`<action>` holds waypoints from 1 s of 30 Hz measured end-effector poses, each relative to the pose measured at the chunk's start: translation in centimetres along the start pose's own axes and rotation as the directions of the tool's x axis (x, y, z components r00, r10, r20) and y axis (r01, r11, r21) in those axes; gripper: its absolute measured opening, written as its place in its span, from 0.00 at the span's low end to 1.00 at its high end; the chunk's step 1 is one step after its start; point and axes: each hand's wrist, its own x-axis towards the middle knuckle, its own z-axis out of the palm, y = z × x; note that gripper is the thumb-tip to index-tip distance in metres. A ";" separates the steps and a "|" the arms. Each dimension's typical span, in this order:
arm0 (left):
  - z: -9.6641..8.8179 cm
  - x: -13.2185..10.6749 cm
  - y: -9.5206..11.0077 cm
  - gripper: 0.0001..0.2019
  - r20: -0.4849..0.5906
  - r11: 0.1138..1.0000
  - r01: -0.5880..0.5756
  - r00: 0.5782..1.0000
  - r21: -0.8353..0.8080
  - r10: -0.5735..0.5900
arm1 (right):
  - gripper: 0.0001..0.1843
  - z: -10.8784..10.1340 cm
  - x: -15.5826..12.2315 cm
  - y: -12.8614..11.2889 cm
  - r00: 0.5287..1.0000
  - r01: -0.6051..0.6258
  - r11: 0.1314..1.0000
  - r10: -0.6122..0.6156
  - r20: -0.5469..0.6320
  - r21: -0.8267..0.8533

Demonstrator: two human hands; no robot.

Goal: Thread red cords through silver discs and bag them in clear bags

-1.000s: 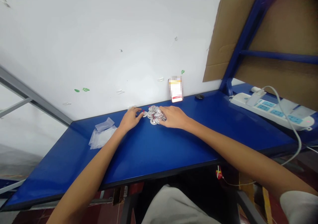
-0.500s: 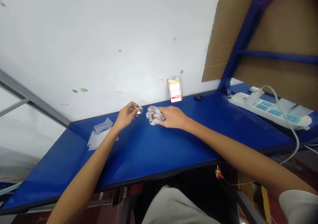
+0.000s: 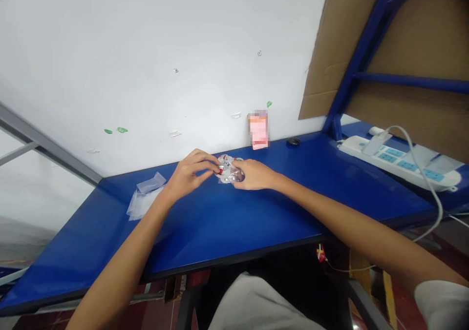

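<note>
My left hand (image 3: 192, 175) is closed in a pinch at the pile's left side, its fingertips on the red middle of a shiny silver disc (image 3: 222, 168). Around it lie several similar round silver discs (image 3: 227, 160) with red bits, close together on the blue table (image 3: 234, 222). My right hand (image 3: 256, 174) is closed around a crinkled clear plastic bag (image 3: 235, 175) at the right side of the pile. Its fingertips are partly hidden, and I cannot tell which discs lie inside the bag.
Flat clear plastic bags (image 3: 143, 200) lie to the left, beside my forearm. A lit, blurred phone-like screen (image 3: 259, 131) leans on the wall. Right of it lies a small black object (image 3: 293, 142). A white power strip (image 3: 399, 163) with a cable sits at the right.
My left hand has moved right with the silver disc, from beside the pile up against it. The right hand stays at the pile with the clear bag.
</note>
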 end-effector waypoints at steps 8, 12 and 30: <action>-0.5 -0.3 -0.5 0.08 0.000 0.999 -0.009 1.000 0.052 0.009 | 0.16 -0.1 -0.1 0.1 1.000 0.008 1.000 -0.007 -0.007 0.020; -0.1 -0.4 -0.6 0.08 0.063 0.998 -0.032 0.998 0.058 0.028 | 0.17 0.0 -0.1 0.1 1.000 0.029 0.999 -0.029 -0.007 0.026; 2.7 -0.1 0.3 0.09 -0.040 0.994 -0.110 0.993 0.017 0.111 | 0.16 0.9 -0.1 -0.1 0.994 0.098 0.986 -0.090 -0.063 0.136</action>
